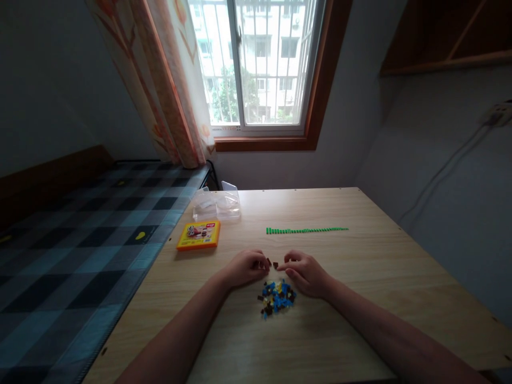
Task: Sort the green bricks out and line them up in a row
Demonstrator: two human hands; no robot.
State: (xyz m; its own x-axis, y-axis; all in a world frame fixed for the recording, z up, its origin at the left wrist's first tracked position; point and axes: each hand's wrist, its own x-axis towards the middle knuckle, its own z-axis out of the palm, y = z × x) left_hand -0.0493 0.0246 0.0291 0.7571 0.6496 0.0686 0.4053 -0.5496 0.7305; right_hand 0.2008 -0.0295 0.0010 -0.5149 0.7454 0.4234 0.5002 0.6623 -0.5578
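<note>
My left hand [248, 266] rests on the table with curled fingers, and a small brown brick [269, 262] shows at its fingertips. Opposite it, my right hand [307, 272] stretches its index finger to a second small brown brick [276, 264], which lies on the wood; its thumb and fingers are apart. Just below both hands is a loose pile of tiny blue, brown and yellow bricks [280, 298]. Beyond them a long row of small green bricks [306, 231] is lined up, from larger pieces at the left to smaller ones at the right.
A flat yellow and orange box [199, 236] lies at the table's left side. Behind it stands a clear plastic container [216, 206]. The wooden table [380, 298] borders a bed with a checked cover [100, 250] on the left. A window [268, 64] is at the back.
</note>
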